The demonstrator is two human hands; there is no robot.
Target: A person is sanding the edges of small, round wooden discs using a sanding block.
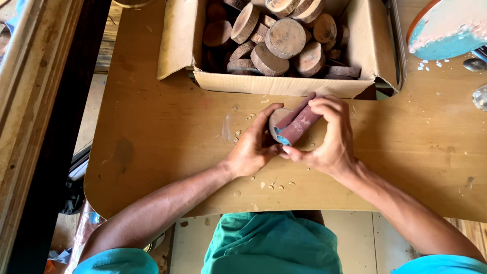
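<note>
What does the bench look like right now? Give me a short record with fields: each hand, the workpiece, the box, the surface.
left hand: grips a round wood slice on edge
right hand: presses a folded reddish sandpaper strip against the slice
box: open cardboard box beyond the hands, filled with wood slices
surface: brown board tabletop with scattered wood chips
far right: round teal-faced disc, partly out of view

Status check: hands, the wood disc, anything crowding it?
Left hand grips wood disc on edge. Right hand presses folded sandpaper against it. Cardboard box of wood slices just behind; wood chips on the board.
</note>
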